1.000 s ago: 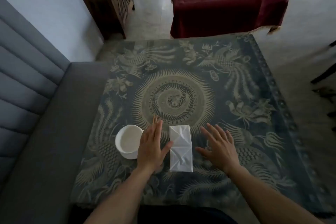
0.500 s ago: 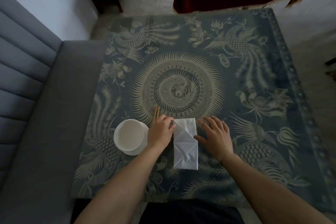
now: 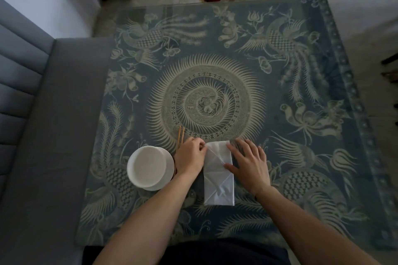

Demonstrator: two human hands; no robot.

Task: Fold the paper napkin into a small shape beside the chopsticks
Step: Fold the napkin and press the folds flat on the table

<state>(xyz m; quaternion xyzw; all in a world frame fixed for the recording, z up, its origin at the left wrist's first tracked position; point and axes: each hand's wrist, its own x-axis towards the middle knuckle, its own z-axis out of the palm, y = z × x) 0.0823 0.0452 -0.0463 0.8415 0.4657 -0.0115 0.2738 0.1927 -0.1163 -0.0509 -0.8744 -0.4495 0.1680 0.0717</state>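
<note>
- My left hand (image 3: 190, 157) has gone from lying flat beside the napkin a second ago to a curled pose, with its fingertips pinching the napkin's far left corner.
- My right hand (image 3: 247, 163) has slid in from the bare worktop; its fingers are now straight and spread, with the forefinger and thumb pressing the napkin's right edge and the other fingers on the cloth.
- The napkin (image 3: 218, 180) lies as a long narrow strip running away from me, just right of my left hand. Its far end shows a slanting crease where a corner seems to be coming up, which the flat strip did not show before.
- I judge this as the start of a new fold at the far end: one hand lifts, the other pins. The napkin is narrow but long, so the small shape is not yet made.
- The chopsticks (image 3: 180, 137) show only as two thin tips past my left knuckles; the rest is under that hand, so I cannot tell how close they run to the napkin.
- My left fingertips hide the pinched corner, so I cannot tell how many layers they hold.
- The white bowl (image 3: 148, 166) stands just left of my left wrist, seemingly on a second white piece I cannot make out.
- The worktop (image 3: 301, 157) carries a patterned cloth; the light is dim and the napkin's creases are faint.
</note>
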